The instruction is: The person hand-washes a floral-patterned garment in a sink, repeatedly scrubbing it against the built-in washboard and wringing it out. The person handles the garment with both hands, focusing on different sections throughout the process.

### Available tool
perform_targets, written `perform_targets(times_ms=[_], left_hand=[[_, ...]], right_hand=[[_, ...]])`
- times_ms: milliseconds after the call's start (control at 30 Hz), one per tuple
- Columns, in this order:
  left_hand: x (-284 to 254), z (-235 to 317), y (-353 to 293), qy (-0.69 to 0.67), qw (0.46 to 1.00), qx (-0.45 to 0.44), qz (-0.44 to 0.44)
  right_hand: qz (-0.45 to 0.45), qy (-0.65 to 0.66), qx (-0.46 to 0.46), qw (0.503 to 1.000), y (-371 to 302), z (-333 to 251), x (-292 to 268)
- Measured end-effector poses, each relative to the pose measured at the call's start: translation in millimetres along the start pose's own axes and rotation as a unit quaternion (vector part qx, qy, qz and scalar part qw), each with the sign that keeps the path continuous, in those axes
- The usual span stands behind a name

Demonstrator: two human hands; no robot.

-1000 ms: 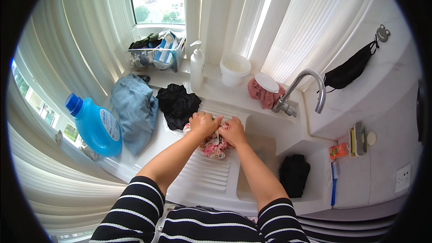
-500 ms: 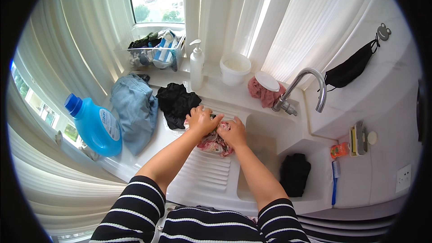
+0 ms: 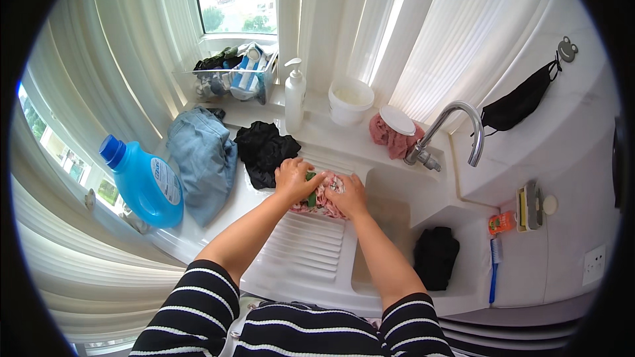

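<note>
A wet pink floral cloth (image 3: pixel 322 202) with green patches lies bunched at the far end of the ribbed washboard (image 3: pixel 301 251) moulded into the white sink unit. My left hand (image 3: pixel 295 181) grips the cloth's left side, its fingers curled over the far edge. On the right side my right hand (image 3: pixel 349 196) presses into the same cloth, with its fingers bent around it. The hands are close together, and parts of the fingers are hidden in the folds. Just beyond my left hand sits a crumpled black garment (image 3: pixel 263 149).
Left of the washboard are light blue jeans (image 3: pixel 202 158) and a blue detergent bottle (image 3: pixel 147 185). A pump bottle (image 3: pixel 295 96), a white tub (image 3: pixel 350 100) and a pink cloth (image 3: pixel 390 137) line the back ledge. A curved tap (image 3: pixel 456 125) overhangs the basin, which holds a black cloth (image 3: pixel 436 258).
Both hands have shifted slightly toward the far end of the washboard, pushing the floral cloth with them. The cloth is bunched tighter, and more ridges show on the near side.
</note>
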State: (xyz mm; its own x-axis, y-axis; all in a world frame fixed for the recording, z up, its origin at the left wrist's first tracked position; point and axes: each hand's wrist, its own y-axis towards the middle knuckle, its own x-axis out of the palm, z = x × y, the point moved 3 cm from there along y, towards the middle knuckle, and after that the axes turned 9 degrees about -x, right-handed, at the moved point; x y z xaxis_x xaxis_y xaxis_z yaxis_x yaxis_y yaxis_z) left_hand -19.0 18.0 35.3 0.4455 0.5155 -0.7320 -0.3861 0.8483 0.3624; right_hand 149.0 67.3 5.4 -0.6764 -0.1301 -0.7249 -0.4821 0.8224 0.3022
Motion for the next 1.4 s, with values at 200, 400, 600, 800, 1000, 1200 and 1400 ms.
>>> perform_targets(times_ms=[200,400,600,800,1000,1200,1400], left_hand=[[-53.9,21.3,-100.4,-0.165,0.967,0.181,-0.064],[4.5,10.7,-13.0,-0.057,0.997,0.038,0.041],[-6.3,-0.7,-43.8,-0.072,0.99,0.064,-0.106],[-21.1,31.0,-72.0,-0.082,0.971,0.221,-0.03],[14.0,18.3,6.4,0.023,1.0,0.009,-0.006],[-52.2,26.0,-105.2,-0.062,0.955,0.271,-0.1],[4.1,8.9,-29.0,0.005,0.996,0.086,-0.001]], right_hand=[[0.016,0.129,-0.244,0.961,-104.0,-44.6,-47.8],[0.067,0.056,-0.073,0.994,-6.6,16.0,4.3],[-0.094,0.06,-0.051,0.992,-50.0,-13.0,-20.6],[-0.056,0.035,-0.223,0.972,-77.9,-24.4,-18.0],[0.058,-0.188,-0.054,0.979,6.8,3.0,7.6],[-0.02,0.009,-0.365,0.931,-105.2,-47.9,-51.7],[0.008,0.014,-0.205,0.979,-10.7,-17.6,-8.7]])
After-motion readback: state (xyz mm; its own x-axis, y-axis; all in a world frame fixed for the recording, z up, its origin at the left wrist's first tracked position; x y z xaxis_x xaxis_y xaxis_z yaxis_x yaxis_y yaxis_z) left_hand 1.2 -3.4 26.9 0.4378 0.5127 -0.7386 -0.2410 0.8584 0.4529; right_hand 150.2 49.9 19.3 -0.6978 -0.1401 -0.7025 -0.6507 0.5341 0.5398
